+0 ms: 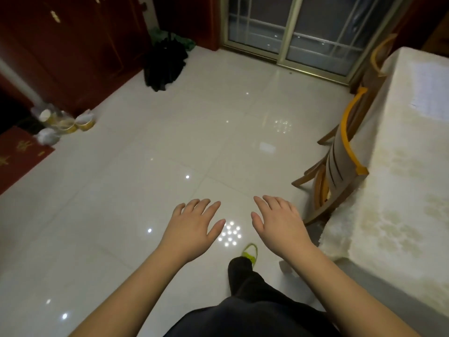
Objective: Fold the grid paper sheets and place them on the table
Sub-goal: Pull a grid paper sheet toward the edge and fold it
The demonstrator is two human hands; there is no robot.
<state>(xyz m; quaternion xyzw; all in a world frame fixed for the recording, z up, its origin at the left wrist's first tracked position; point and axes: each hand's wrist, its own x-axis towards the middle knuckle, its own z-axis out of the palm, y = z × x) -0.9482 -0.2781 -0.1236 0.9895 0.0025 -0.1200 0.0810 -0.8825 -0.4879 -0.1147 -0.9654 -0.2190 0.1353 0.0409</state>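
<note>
My left hand (194, 224) and my right hand (277, 221) are stretched out in front of me, palms down over the tiled floor, fingers apart and holding nothing. Far to the right, grid paper sheets (430, 91) lie flat on the table (398, 190), which is covered with a cream patterned cloth. Both hands are well away from the paper, to its lower left.
A wooden chair (340, 164) with orange trim stands tucked at the table's left side, a second chair (381, 57) behind it. A black umbrella (165, 62) lies by the red cabinet (60, 45). Several cups (65, 122) sit on the floor at the left. Sliding glass doors (291, 27) are ahead.
</note>
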